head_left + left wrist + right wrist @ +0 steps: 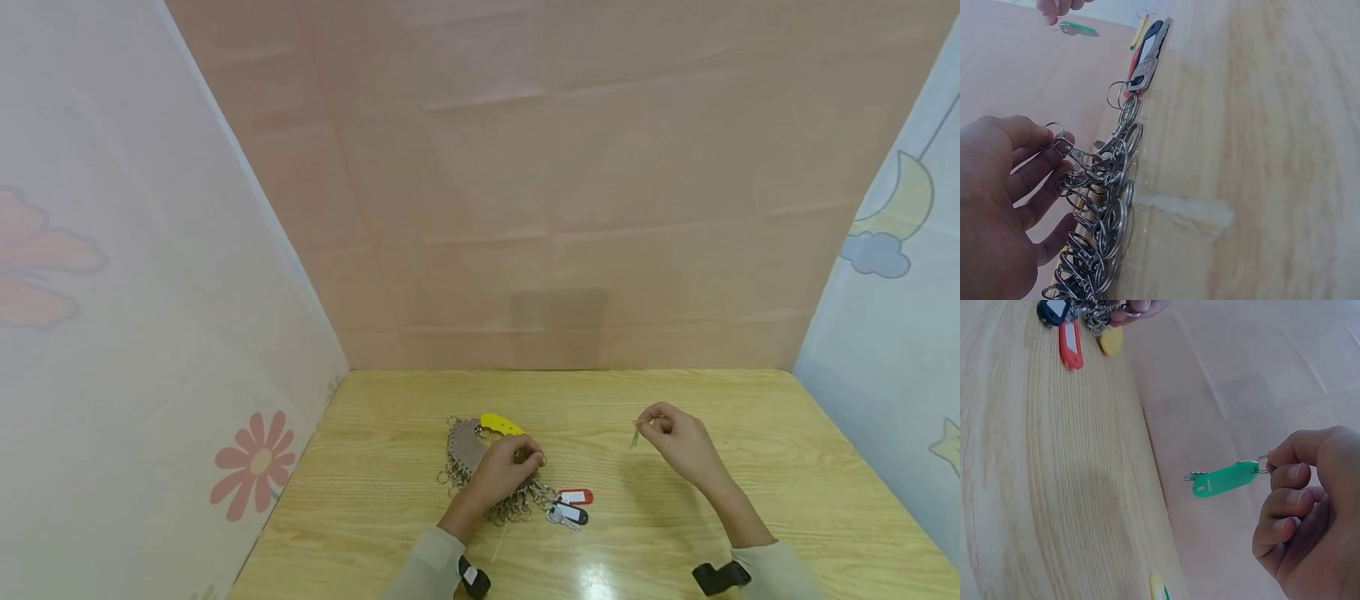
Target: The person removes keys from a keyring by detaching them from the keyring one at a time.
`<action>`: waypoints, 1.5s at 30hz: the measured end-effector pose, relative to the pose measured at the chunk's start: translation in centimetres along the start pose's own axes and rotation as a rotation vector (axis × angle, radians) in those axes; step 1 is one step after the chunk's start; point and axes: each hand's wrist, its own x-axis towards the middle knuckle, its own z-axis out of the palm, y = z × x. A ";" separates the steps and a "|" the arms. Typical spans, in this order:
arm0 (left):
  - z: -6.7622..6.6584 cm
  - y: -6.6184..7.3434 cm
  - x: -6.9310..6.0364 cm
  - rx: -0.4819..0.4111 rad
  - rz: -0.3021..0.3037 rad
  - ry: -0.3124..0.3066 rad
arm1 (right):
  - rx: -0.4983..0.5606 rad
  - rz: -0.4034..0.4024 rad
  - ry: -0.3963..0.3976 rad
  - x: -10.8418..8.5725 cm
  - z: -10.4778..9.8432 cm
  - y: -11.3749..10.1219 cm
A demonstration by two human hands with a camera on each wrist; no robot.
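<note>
A grey fan-shaped holder (pixel 467 447) with a yellow handle (pixel 498 423) lies on the table, many metal clips and rings hanging from its edge. Over it, my left hand (pixel 498 475) pinches a ring (pixel 1055 130) on one of the clips (pixel 1077 156) between thumb and fingers. To the right and raised off the table, my right hand (pixel 684 448) pinches a small ring (pixel 1263 464); a green tag (pixel 1225 480) and a key (pixel 1195 476) dangle from it. A red tag (pixel 576 497), a dark tag (pixel 573 512) and a key (pixel 557 516) lie beside the clips.
A thin pale strip (pixel 499 542) lies on the wooden table (pixel 360 533) in front of the holder. A yellow tag (pixel 1157 586) with something green beside it shows at the right wrist view's bottom edge. Sheets hang behind and at both sides.
</note>
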 end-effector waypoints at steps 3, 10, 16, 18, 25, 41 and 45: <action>-0.1 0.0 0.0 0.003 0.004 0.002 | -0.026 0.002 0.009 -0.2 -0.5 0.5; -0.2 0.2 -0.1 0.022 -0.012 0.002 | -0.042 0.042 0.011 -0.5 -1.8 1.2; -0.2 0.2 0.0 0.030 -0.005 0.003 | -0.067 0.093 0.016 -0.5 -2.7 2.1; -0.2 0.2 0.0 0.032 -0.003 0.001 | -0.071 0.108 0.014 -0.6 -2.9 2.4; -0.1 0.3 0.1 0.030 -0.014 0.000 | -0.078 0.158 0.004 -0.9 -3.2 3.7; 0.1 0.2 0.1 0.062 -0.028 0.019 | -0.180 0.203 -0.004 -1.8 -3.3 6.2; 0.0 0.1 0.1 0.072 -0.026 0.021 | -0.205 0.244 -0.025 -2.1 -3.2 6.6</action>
